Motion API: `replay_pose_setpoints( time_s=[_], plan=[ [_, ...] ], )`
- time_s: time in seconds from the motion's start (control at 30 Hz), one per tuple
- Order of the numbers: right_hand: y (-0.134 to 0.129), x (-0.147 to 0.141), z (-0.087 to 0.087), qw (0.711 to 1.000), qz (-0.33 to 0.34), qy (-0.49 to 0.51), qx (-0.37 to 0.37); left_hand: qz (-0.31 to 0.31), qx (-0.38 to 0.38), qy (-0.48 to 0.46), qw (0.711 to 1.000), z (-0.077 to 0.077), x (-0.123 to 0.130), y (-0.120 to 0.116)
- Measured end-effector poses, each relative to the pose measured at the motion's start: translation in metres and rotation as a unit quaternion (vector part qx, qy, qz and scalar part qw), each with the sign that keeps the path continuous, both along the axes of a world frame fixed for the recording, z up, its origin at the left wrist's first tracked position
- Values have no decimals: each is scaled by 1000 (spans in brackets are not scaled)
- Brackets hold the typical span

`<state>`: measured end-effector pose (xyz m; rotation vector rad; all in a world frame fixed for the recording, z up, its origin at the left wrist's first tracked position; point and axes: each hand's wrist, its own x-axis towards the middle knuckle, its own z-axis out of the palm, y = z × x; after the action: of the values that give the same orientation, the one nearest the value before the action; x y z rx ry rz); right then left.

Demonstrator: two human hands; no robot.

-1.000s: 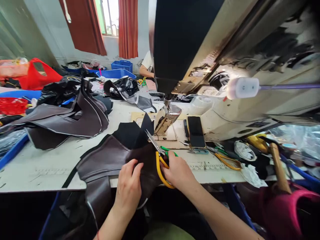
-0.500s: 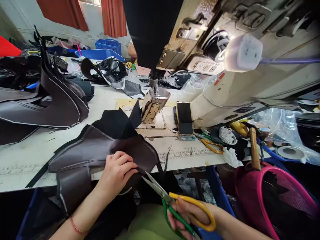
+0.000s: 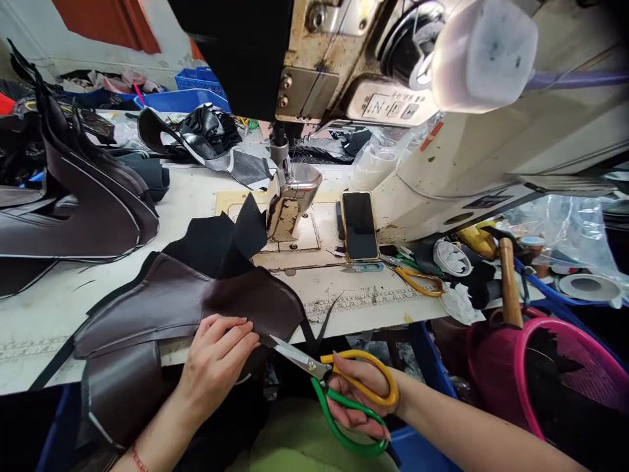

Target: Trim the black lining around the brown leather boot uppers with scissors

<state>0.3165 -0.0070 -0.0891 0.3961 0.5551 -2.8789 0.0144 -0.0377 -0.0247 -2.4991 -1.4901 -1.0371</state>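
A dark brown leather panel (image 3: 240,298) with stitched seams and black backing fabric (image 3: 206,242) lies over the front edge of the sewing table. My left hand (image 3: 219,357) pinches the panel's near edge, fingers bent together over it. In my right hand (image 3: 356,393) are scissors (image 3: 383,373) with one yellow and one green handle. Their blades point up and left, tips close to the panel's edge, just right of my left fingertips. Whether the tips touch the leather I cannot tell. A narrow black strip (image 3: 327,318) hangs off the panel's right end.
The sewing machine's presser area (image 3: 289,203) stands beyond the panel. Right of it lie a phone (image 3: 360,226), small thread snips (image 3: 363,267) and another pair of scissors (image 3: 420,282). Stacked leather pieces (image 3: 93,210) rise at left. A pink basket (image 3: 528,367) stands at lower right.
The view has shifted, moving most things left in the picture. My right hand has turned, so the green handle shows more. My left hand still pinches the panel's edge.
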Motion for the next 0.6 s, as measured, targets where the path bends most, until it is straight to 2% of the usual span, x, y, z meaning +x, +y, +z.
replay_pose_setpoints(
  time_s=[0.3, 0.47, 0.6],
  plan=[
    [7, -1, 7, 993, -11, 80, -84, -14, 27, 14, 999, 2, -1, 1],
    [9, -9, 7, 991, -22, 95, -88, -16, 24, 7, 1000, -1, -2, 0],
    [16, -10, 11, 990, -2, 100, -96, -14, 33, -3, 999, -3, -3, -2]
  ],
)
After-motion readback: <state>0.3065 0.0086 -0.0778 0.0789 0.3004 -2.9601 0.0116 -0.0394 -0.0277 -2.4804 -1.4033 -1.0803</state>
